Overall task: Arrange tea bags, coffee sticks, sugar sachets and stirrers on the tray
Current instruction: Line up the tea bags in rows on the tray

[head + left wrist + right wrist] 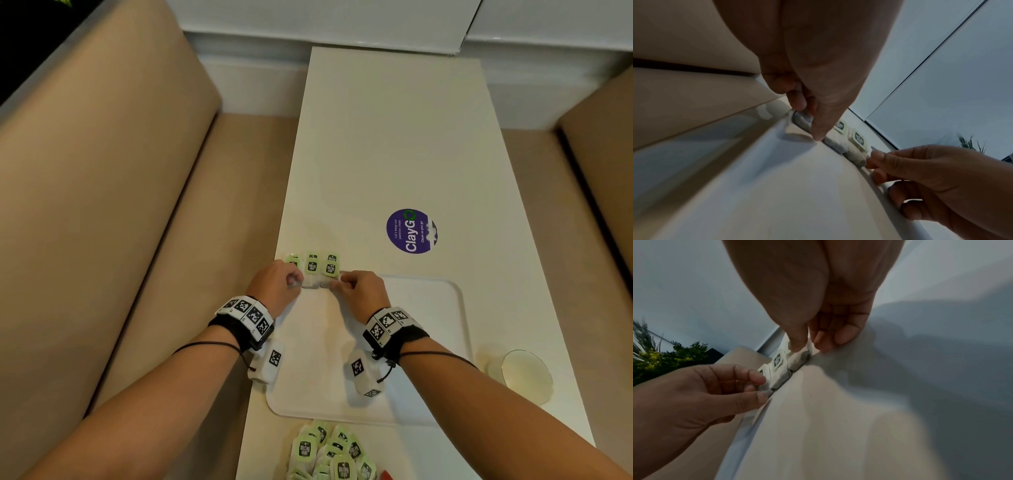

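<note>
Both hands at tray (pixel 428 291) far-left edge. L hand (pixel 277 286) pinched leftmost tea bag (pixel 294 262), R hand (pixel 359 291) pinched rightmost (pixel 330 269); row ran left-right between them.
</note>
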Motion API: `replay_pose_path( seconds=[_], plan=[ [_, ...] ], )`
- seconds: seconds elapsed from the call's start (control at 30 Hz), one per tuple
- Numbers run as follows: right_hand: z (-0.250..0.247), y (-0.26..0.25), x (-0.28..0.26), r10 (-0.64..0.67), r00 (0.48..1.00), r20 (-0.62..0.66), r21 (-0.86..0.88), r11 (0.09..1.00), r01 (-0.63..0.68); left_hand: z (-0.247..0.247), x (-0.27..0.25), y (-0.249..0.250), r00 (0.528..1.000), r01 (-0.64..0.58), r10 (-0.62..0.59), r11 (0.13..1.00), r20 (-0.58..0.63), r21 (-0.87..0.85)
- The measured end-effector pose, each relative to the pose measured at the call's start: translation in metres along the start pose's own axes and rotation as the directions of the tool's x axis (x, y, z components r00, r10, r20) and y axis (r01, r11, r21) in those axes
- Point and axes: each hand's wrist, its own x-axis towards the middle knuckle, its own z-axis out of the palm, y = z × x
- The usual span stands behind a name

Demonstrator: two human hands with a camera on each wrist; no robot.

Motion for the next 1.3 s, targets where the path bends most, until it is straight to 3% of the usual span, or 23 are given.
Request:
replay_pose_path(
  seconds=[0.13, 0.23, 0.47, 0.77, 1.03, 1.3],
  plan=[
    [0.0, 0.012, -0.013, 0.006, 0.999, -0.053, -0.093, 0.996, -0.011, -0.005, -0.013, -0.002, 0.999, -0.029, 0.029, 0.999, 0.013, -0.015],
    [-0.012, 0.011, -0.033, -0.041, 0.998, 0.056, -0.105, 0.993, 0.046, -0.009, -0.031, -0.001, 0.999, -0.031, 0.032, 0.998, 0.027, -0.046],
    [-0.028, 0.014, -0.102, -0.193, 0.952, 0.236, -0.177, 0.955, 0.238, -0.013, -0.095, 0.007, 0.974, -0.014, 0.04, 0.993, 0.222, -0.119],
    [-0.025, 0.046, -0.192, -0.176, 0.885, 0.432, -0.285, 0.904, 0.319, 0.008, -0.181, 0.011, 0.916, -0.037, 0.063, 0.997, 0.396, -0.075],
    [-0.011, 0.065, -0.231, -0.143, 0.888, 0.438, -0.428, 0.835, 0.346, 0.027, -0.223, 0.01, 0.893, -0.015, 0.029, 0.999, 0.448, -0.035],
    [-0.001, 0.059, -0.242, -0.116, 0.922, 0.369, -0.471, 0.832, 0.293, 0.037, -0.231, 0.01, 0.922, 0.004, 0.019, 0.998, 0.388, -0.058]
  ],
)
